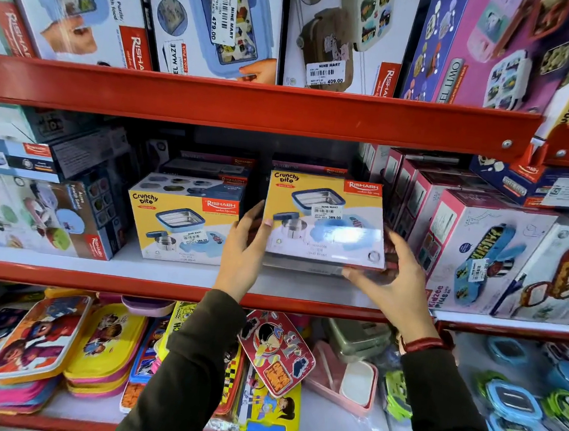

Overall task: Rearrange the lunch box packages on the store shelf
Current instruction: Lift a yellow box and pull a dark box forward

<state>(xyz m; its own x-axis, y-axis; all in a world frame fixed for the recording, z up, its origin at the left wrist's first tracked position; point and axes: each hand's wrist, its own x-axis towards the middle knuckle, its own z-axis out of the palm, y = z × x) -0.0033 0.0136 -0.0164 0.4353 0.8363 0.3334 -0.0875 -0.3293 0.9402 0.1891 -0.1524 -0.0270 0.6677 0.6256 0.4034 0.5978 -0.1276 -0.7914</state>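
I hold a yellow Crunchy Bite lunch box package (324, 218) upright, just above the middle shelf (168, 270), its front facing me. My left hand (244, 246) grips its left edge. My right hand (391, 276) holds its lower right corner. A second, matching Crunchy Bite package (183, 220) stands on the shelf just to the left. Darker lunch box packages (211, 169) are stacked behind both.
Pink boxes (425, 200) stand in a row to the right, then a Kidzee Plus box (486, 257). Larger boxes (43, 208) fill the shelf's left end. The upper red shelf rail (251, 106) hangs overhead. Loose lunch boxes (274, 352) crowd the shelf below.
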